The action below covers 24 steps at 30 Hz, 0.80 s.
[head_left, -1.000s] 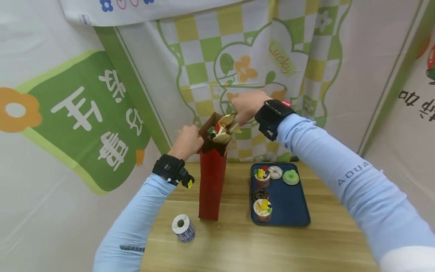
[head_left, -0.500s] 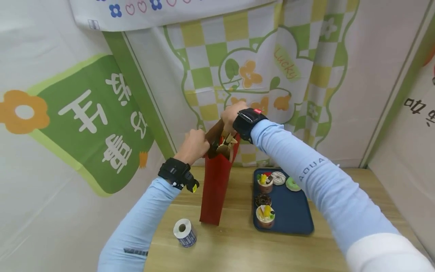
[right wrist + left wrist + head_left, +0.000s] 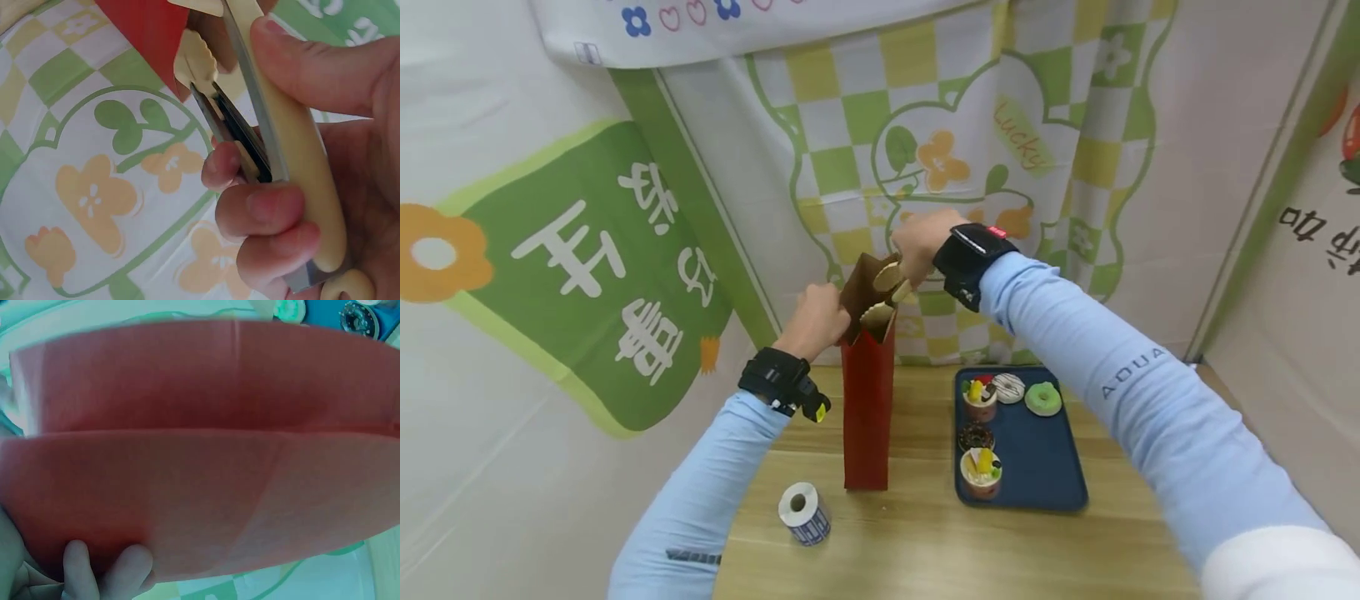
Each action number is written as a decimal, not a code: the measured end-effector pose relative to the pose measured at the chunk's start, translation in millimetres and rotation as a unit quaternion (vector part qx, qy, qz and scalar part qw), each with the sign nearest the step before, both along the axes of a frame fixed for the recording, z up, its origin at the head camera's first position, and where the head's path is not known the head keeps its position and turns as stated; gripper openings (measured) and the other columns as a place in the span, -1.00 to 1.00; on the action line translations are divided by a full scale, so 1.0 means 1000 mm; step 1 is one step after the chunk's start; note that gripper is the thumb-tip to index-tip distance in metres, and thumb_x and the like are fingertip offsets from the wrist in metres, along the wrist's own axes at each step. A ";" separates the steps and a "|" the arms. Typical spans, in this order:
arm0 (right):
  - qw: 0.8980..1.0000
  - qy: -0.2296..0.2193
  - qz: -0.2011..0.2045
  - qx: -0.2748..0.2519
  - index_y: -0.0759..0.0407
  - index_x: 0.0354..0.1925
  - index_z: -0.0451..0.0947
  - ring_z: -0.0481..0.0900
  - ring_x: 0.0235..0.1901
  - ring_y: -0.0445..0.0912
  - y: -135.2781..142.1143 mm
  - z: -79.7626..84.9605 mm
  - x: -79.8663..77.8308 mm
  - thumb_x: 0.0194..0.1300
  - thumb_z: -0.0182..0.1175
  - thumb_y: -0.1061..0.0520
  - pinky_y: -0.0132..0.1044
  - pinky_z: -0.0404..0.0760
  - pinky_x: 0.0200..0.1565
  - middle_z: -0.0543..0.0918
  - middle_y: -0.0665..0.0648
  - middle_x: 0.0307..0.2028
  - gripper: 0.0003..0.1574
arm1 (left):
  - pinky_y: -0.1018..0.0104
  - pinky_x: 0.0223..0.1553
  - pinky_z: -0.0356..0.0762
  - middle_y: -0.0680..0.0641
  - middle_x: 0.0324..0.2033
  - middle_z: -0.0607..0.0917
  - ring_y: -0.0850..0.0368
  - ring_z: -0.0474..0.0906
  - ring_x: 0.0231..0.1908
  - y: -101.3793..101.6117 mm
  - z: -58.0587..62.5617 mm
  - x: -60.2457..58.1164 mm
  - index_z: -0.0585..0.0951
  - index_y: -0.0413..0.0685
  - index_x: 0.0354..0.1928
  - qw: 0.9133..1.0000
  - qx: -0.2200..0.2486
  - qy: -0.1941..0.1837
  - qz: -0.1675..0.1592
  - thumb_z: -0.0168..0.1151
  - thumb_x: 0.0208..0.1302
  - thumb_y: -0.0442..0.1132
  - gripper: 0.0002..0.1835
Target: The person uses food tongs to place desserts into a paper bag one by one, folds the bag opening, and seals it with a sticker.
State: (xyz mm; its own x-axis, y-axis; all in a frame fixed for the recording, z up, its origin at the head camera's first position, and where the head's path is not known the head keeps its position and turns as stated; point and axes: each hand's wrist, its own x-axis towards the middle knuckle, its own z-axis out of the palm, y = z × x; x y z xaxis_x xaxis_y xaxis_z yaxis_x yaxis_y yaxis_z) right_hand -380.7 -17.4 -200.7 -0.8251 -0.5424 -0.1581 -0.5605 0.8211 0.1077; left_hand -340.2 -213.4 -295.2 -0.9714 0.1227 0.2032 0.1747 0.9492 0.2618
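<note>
A tall red paper bag (image 3: 867, 408) with a brown inside stands upright on the table. My left hand (image 3: 815, 317) grips its left rim; fingers (image 3: 128, 569) press on the red paper in the left wrist view. Above the right side of the mouth, my right hand (image 3: 925, 242) holds a pair of tongs (image 3: 297, 162) with cream handles and scalloped tips. The tips are spread apart at the bag's opening, with nothing seen between them. The right wrist view shows thumb and fingers wrapped round the handles. The bag's bottom inside is hidden.
A dark blue tray (image 3: 1037, 467) lies to the right of the bag. It bears two fruit-topped cupcakes (image 3: 981, 475) and white, green (image 3: 1042, 399) and chocolate donuts. A label roll (image 3: 805, 512) stands at the bag's front left. A printed curtain hangs close behind.
The tongs held a fruit-topped cupcake at the bag's mouth, then dipped into the bag as it leaned. Now they are raised with tips apart, the cupcake is out of sight and the bag stands straighter.
</note>
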 end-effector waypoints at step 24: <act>0.935 0.046 -0.046 -0.348 0.34 0.03 0.47 0.31 -0.69 -0.16 0.226 -0.161 0.063 0.21 0.28 0.01 -0.26 0.29 -0.57 0.55 0.09 -0.58 -0.46 | 0.36 -0.77 0.28 -0.18 -0.68 0.62 0.02 0.50 -0.71 -0.002 -0.003 -0.001 0.56 -0.27 -0.60 0.999 0.030 -0.028 0.001 -0.11 0.18 -0.41 -0.71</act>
State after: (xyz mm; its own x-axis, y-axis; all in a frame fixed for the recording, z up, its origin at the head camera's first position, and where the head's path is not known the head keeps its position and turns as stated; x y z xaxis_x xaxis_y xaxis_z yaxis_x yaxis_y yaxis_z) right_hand -317.3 208.2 -361.7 -0.8663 -0.4132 0.2805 -0.4982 0.7545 -0.4273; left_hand -341.4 -215.4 -298.0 -0.9817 0.1101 0.1555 0.1563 0.9321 0.3268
